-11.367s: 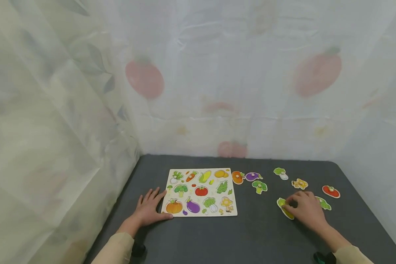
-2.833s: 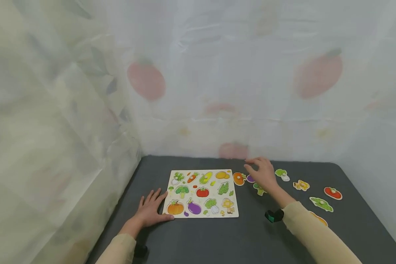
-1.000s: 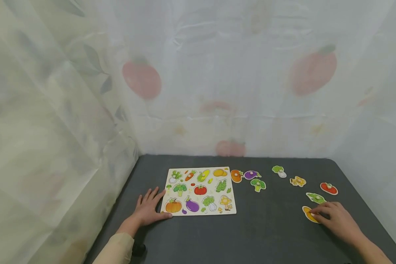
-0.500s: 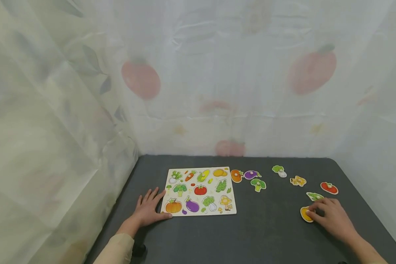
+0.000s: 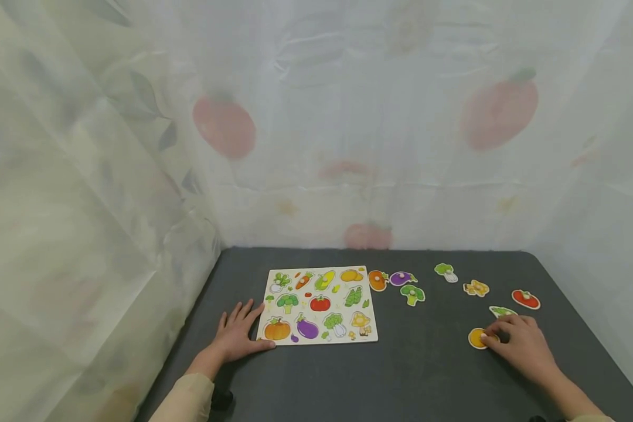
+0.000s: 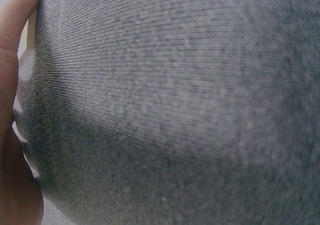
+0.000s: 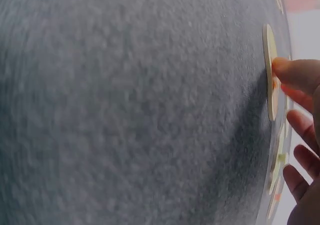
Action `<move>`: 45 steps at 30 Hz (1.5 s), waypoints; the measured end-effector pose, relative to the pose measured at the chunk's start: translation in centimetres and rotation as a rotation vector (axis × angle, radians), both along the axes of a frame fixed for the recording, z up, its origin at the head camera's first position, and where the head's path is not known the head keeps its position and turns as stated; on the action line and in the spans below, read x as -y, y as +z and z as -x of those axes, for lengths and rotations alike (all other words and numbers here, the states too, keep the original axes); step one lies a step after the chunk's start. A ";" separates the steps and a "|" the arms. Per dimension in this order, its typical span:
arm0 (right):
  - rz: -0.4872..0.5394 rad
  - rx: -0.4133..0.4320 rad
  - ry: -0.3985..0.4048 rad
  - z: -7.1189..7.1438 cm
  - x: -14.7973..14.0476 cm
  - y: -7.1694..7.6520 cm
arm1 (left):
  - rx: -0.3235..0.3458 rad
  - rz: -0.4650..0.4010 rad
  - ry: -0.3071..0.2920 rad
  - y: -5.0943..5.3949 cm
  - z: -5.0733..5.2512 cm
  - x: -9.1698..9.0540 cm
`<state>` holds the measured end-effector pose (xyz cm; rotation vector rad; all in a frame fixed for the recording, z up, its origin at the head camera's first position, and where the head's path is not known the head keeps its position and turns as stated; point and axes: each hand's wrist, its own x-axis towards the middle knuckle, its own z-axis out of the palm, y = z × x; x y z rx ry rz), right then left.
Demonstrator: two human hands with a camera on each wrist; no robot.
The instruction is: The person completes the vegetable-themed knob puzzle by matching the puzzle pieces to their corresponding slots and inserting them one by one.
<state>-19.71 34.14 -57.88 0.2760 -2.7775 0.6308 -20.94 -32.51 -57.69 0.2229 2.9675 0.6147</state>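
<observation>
At the far left of the head view hangs a pale curtain [image 5: 74, 234] printed with leaves, and beside it a cream sleeve [image 5: 184, 398] leads to the left hand [image 5: 234, 335]. That hand is released, its fingers spread, the thumb and index finger touching the left side of the picture board [image 5: 339, 302]. The left wrist view adds the thickness of the board's pale edge under the hand (the rest is nearly all grey cloth-like desk [image 6: 175, 85]), but none of the vegetable pictures that the head view shows.

Just beyond the board's right edge lies the pumpkin piece [image 5: 378, 281], then the eggplant piece [image 5: 402, 279], with the broccoli piece [image 5: 412, 295] nearer the person. Farther right come the cabbage piece [image 5: 446, 272] and the mushroom piece [image 5: 476, 288].

Nearer the person, well apart from the board, is the yellow piece [image 5: 476, 338], its knob pinched by the right hand [image 5: 522, 349]. The right wrist view shows that piece nearly edge-on, and the other fingers bent clear of it (hard to make out from above). The pea pod piece [image 5: 501, 312] is partly hidden behind this hand; the tomato piece [image 5: 526, 299] lies farthest right.
</observation>
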 end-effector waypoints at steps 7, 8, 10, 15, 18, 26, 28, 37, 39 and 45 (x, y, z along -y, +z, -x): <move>0.046 -0.038 0.075 -0.1 0.0 0.1 | -0.010 0.001 -0.001 -0.3 0.0 0.1; 0.043 -0.052 0.084 -0.1 0.0 0.0 | -0.016 -0.004 -0.004 -0.3 0.0 0.1; 0.041 -0.073 0.098 -0.1 0.0 0.0 | -0.017 -0.011 -0.006 -0.2 0.0 0.1; 0.051 -0.042 0.084 0.0 0.1 -0.3 | -0.010 -0.008 -0.005 0.0 -0.1 0.0; 0.059 -0.001 0.066 0.0 0.1 -0.4 | -0.027 -0.013 -0.012 -0.2 -0.2 0.2; 0.061 0.021 0.040 -0.1 0.3 -0.2 | 0.005 0.011 -0.005 0.2 -0.1 0.0; 0.063 0.010 0.034 -0.2 0.4 -0.2 | 0.019 0.031 0.002 0.3 0.0 0.0; 0.043 -0.078 0.031 0.0 1.5 -0.2 | 0.014 0.029 0.005 0.5 0.0 -0.1; 0.044 -0.090 0.034 0.5 2.2 0.1 | 0.027 0.037 0.006 0.6 0.0 -0.1; 0.082 -0.130 0.080 3.1 5.7 1.2 | 0.042 0.049 0.006 0.4 0.1 0.0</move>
